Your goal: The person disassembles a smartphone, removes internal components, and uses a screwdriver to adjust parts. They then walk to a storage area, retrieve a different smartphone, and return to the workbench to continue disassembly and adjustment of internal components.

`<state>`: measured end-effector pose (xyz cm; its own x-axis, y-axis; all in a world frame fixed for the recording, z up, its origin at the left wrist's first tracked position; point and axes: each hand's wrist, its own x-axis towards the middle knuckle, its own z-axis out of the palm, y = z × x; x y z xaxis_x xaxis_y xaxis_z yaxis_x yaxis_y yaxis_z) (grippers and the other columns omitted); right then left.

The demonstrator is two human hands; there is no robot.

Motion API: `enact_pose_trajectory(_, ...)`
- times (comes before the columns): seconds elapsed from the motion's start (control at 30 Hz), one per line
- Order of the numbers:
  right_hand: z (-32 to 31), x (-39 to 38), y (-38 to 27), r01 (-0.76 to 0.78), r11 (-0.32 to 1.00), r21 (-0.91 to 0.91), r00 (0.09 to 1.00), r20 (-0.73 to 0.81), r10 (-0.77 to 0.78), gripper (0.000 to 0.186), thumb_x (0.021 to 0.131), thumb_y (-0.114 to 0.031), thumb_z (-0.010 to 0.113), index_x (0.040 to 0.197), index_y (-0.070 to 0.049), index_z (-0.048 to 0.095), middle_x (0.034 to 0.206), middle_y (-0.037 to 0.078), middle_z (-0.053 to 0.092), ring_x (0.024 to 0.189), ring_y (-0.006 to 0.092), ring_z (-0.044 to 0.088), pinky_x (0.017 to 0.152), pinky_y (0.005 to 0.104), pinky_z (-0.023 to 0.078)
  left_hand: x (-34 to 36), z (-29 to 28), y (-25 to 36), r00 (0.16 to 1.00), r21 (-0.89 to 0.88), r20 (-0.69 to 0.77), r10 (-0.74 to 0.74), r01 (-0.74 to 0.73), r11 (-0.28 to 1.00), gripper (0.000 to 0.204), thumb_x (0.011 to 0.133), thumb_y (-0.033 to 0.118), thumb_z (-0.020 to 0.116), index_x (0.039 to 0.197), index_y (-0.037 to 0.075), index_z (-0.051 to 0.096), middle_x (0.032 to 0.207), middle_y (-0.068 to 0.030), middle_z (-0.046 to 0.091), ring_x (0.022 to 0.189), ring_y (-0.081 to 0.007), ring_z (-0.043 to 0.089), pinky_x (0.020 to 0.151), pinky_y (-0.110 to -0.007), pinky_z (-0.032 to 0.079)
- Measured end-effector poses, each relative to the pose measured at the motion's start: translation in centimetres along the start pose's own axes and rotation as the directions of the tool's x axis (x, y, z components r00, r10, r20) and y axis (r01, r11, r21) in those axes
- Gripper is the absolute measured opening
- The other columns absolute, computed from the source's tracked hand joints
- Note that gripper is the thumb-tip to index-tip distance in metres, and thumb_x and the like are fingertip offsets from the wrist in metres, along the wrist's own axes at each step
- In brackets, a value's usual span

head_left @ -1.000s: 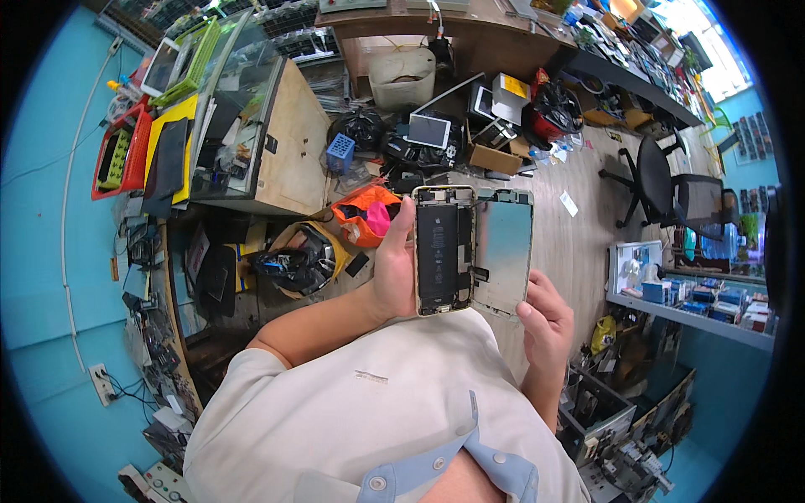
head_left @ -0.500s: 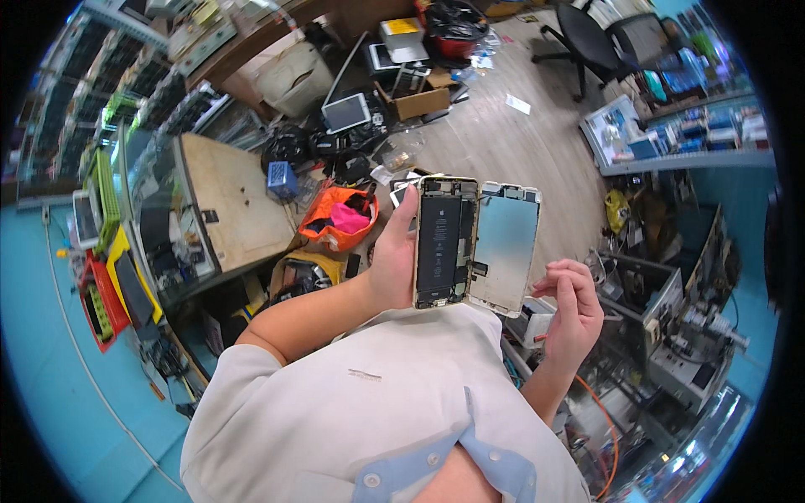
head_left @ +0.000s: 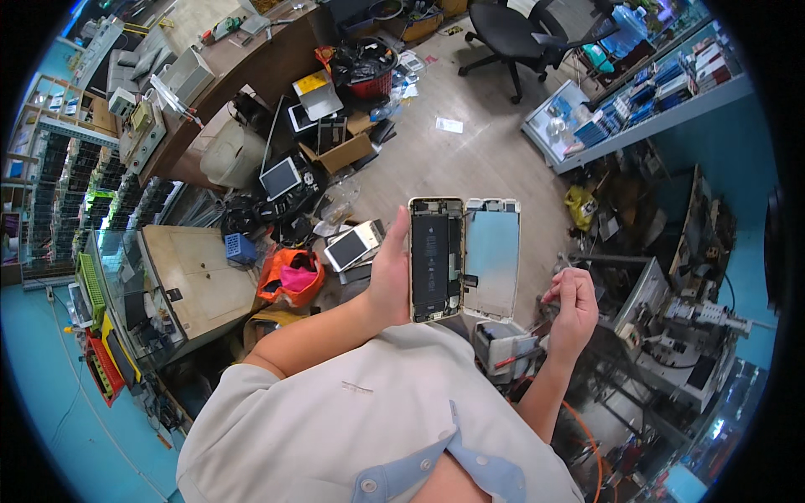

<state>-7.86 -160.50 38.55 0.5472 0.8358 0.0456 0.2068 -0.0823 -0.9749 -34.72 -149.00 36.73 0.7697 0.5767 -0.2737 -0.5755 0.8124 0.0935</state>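
Note:
An opened smartphone is spread like a book in front of my chest. Its body (head_left: 436, 260), with a long black battery and circuit parts exposed, stands on the left. The detached screen panel (head_left: 492, 260) lies to the right, its silvery back showing; a small dark flex piece sits between the halves. My left hand (head_left: 391, 281) grips the body by its left edge, thumb along the side, other fingers hidden behind. My right hand (head_left: 573, 310) hovers apart from the phone at the right, fingers curled together; whether anything small is in them does not show.
Below the phone is a white box (head_left: 501, 348) with a red-handled tool on it. Tablets (head_left: 353, 246) and an orange bag (head_left: 289, 277) lie at the left. A cardboard box (head_left: 340, 155) and office chair (head_left: 524, 33) stand farther off. Metal equipment (head_left: 683, 356) crowds the right.
The view has swung, so the room shifts left and more of the far desk shows. The phone sits slightly lower in the picture. My right hand's fingers have curled in more.

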Motion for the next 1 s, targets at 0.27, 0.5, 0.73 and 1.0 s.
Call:
enact_pose_trajectory(0.27,1.5,10.7,4.4,-0.019,1.000,0.019,0.992,0.128,0.016,0.008,0.110,-0.005,0.069,0.106,0.002,0.070,0.107,0.007,0.070,0.083,0.0117,0.068,0.074,0.0278,0.057,9.1,1.0,0.8,0.989,0.076,-0.150,0.009,0.002,0.997,0.085,0.109,0.080,0.040,0.155,0.013,0.064,0.140,-0.0122,0.075,0.124,-0.0327,0.075,0.107,-0.052,0.061)
enact_pose_trajectory(0.5,5.3,22.6,9.2,-0.113,0.986,-0.120,0.966,0.220,0.138,0.027,0.109,-0.012,0.073,0.088,0.004,0.067,0.082,0.007,0.069,0.072,0.0127,0.068,0.069,0.0295,0.055,21.5,0.7,7.8,0.992,0.068,-0.100,0.076,-0.070,0.995,0.086,0.109,0.081,0.039,0.157,0.014,0.062,0.144,-0.0125,0.073,0.128,-0.0299,0.073,0.109,-0.051,0.060)
enact_pose_trajectory(0.73,7.3,42.3,11.8,-0.200,0.950,-0.238,0.952,0.183,0.246,0.026,0.111,-0.016,0.071,0.093,0.003,0.069,0.085,0.007,0.070,0.074,0.0125,0.069,0.068,0.0302,0.056,37.1,1.5,19.4,0.981,-0.030,0.173,0.087,-0.083,0.996,0.085,0.112,0.078,0.035,0.164,0.013,0.055,0.154,-0.0127,0.067,0.137,-0.0306,0.068,0.118,-0.053,0.054)
enact_pose_trajectory(1.0,10.8,61.0,13.5,-0.314,0.909,-0.275,0.921,0.146,0.363,0.023,0.107,-0.022,0.077,0.112,0.000,0.076,0.098,0.006,0.076,0.083,0.0134,0.073,0.074,0.0295,0.059,53.4,6.9,33.8,0.987,0.123,0.051,0.154,-0.159,0.980,0.086,0.113,0.077,0.033,0.162,0.011,0.057,0.153,-0.0139,0.068,0.136,-0.0303,0.069,0.116,-0.050,0.057)
